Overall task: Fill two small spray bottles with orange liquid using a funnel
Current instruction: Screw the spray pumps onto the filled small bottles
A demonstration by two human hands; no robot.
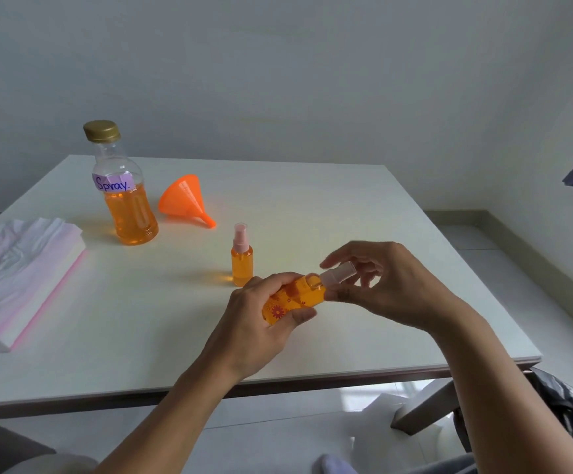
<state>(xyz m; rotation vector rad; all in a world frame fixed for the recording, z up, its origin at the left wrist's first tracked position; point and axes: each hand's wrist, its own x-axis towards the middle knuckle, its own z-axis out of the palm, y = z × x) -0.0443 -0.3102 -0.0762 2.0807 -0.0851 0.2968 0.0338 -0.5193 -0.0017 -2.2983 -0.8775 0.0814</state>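
Two hands met above the table (pixel 346 206): our left hand (pixel 261 323) wrapped the flowered spray bottle (pixel 285 302), its long axis tilted up & to the right, so the clear cap (pixel 338 273) pointed into our right hand (pixel 381 285), thumb & fingers pinching it. The orange 2nd bottle (pixel 242 265) stood just beyond.

We see a smooth, matt table (pixel 346 206); far left, a clear glossy plastic bottle (pixel 131 213) with a dull gold metal-looking cap (pixel 101 131) and paper label (pixel 112 183); a shiny translucent plastic funnel (pixel 184 200); a glossy clear plastic plain spray bottle (pixel 242 260); nearer, a similarly glossy flower-printed spray bottle (pixel 290 301); at left, soft crinkled tissue paper (pixel 21 261)
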